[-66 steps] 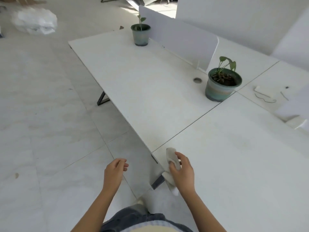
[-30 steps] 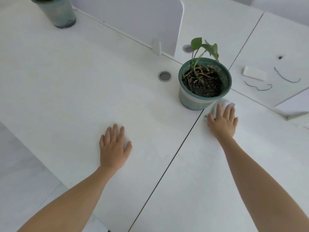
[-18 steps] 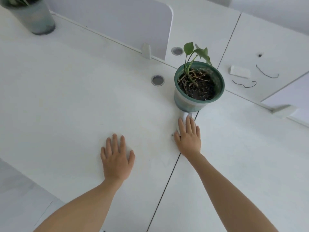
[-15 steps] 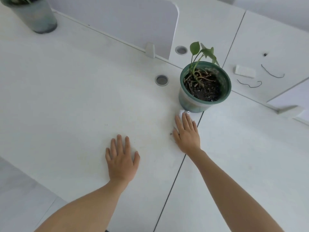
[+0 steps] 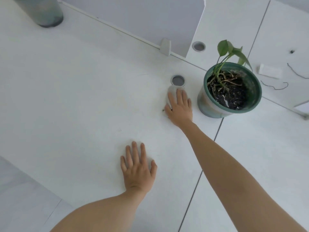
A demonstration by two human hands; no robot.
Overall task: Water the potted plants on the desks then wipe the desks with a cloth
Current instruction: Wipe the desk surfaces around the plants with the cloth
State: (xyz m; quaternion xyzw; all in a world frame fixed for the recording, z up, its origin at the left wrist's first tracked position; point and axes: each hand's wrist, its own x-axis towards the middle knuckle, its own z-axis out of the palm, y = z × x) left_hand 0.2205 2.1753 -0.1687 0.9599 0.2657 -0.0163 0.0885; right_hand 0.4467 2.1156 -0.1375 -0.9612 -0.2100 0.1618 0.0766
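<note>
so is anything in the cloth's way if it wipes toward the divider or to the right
Yes. Toward the divider panel, the cable grommet sits at the far edge of the cloth. To the right, the green plant pot stands close beside the right hand pressing the cloth, so a rightward stroke would likely hit it.

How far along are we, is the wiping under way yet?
Watering looks done: soil in the near pot is dark and glistens. Wiping is in hand: the right hand presses the cloth flat on the desk beside the grommet, left hand braced. Left: the neighbouring desks, one with wire scraps.
</note>
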